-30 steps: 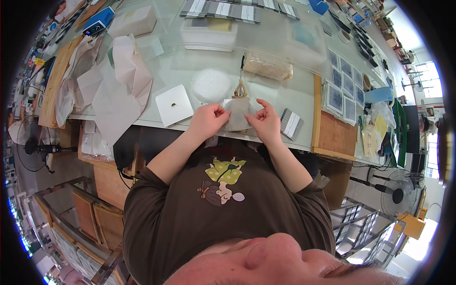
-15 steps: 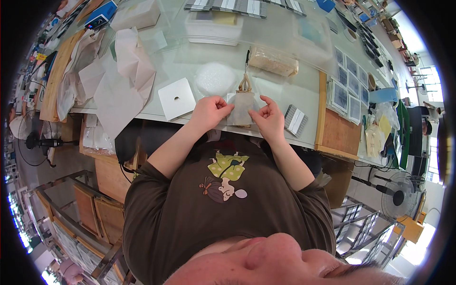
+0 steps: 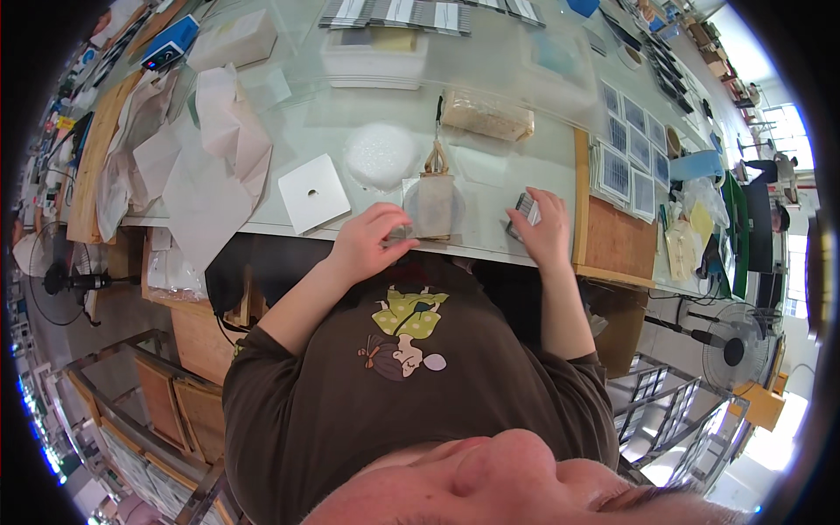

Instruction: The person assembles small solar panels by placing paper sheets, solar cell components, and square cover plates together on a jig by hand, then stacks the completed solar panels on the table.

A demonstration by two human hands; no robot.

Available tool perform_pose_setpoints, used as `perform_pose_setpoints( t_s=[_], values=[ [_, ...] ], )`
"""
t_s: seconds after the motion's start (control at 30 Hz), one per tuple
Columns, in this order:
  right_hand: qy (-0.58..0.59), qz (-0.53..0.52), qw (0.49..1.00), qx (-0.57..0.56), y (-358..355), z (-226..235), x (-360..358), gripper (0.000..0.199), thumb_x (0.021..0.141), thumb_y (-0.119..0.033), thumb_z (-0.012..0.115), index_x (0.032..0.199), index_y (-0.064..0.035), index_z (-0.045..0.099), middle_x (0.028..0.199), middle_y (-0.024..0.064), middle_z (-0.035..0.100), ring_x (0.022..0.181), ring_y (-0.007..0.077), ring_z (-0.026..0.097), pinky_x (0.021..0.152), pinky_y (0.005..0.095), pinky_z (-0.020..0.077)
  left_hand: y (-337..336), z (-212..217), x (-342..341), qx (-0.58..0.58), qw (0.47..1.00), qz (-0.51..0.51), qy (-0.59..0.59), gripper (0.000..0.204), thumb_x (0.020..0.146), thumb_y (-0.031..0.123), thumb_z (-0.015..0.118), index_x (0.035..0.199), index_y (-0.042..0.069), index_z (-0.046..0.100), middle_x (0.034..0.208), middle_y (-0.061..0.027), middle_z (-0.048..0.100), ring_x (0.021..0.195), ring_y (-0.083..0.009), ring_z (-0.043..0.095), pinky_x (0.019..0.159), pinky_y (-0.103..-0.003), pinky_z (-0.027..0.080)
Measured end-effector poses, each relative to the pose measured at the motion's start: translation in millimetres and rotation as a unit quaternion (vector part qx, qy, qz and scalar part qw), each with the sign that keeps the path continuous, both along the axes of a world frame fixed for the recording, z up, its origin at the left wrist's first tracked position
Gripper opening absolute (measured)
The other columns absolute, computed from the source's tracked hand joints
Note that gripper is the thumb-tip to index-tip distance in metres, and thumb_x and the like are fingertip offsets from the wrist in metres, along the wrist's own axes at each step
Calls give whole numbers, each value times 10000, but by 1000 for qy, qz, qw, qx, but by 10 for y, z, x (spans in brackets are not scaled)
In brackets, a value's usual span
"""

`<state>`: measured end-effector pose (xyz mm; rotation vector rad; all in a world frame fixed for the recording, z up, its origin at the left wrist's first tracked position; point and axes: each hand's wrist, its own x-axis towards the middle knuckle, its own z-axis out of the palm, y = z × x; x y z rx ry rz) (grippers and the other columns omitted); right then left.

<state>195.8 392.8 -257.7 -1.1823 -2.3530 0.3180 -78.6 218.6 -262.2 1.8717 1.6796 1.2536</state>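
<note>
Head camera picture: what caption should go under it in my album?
Left hand pins a small cloth piece at the table edge; right hand grips a small striped block.

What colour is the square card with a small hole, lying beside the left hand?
White, with a dark hole in the square card; the head view shows it.
</note>
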Motion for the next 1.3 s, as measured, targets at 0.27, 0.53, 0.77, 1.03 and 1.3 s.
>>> perform_pose_setpoints(
  t_s=[0.27, 0.53, 0.77, 1.03, 1.3],
  values=[
    [-101, -50, 986, -126, 129, 37, 348, 606, 665, -410, 794, 1128, -50, 638, 1155, 116, 575, 1138, 308, 473, 986, 421, 361, -23, -188, -13, 52, 995, -16, 88, 219, 767, 124, 733, 976, 105, 670, 1065, -43, 654, 809, -222, 651, 663, -307, 532],
    [-90, -51, 990, -99, 136, -40, 283, 488, 670, -388, 797, 1019, -68, 679, 1061, 88, 610, 1059, 272, 521, 921, 394, 385, -76, -186, -81, 35, 995, -43, 87, 199, 777, 100, 718, 971, 111, 678, 1063, -44, 662, 800, -213, 653, 653, -299, 528],
    [-52, -41, 994, -83, 216, -97, 337, 337, 701, -268, 791, 916, -39, 667, 966, 87, 636, 953, 264, 575, 834, 357, 449, -36, -193, -33, 50, 996, -37, 64, 205, 768, 58, 726, 966, 81, 677, 1067, -68, 654, 753, -200, 653, 637, -288, 530],
    [155, -80, 926, -334, 397, 147, 238, 181, 766, -95, 747, 896, -10, 654, 814, 19, 643, 762, 92, 596, 669, 241, 475, -60, -144, -9, 20, 998, -28, 57, 228, 761, 87, 731, 981, 86, 670, 1074, -67, 648, 768, -214, 657, 652, -300, 533],
    [194, 89, 868, -449, 73, 421, -685, 152, 813, -90, 712, 937, -6, 683, 804, -12, 646, 725, 61, 561, 655, 217, 459, -82, -228, -30, 59, 996, -24, 61, 159, 758, 81, 731, 893, 64, 649, 1023, -69, 667, 714, -222, 660, 613, -307, 533]
  ],
)
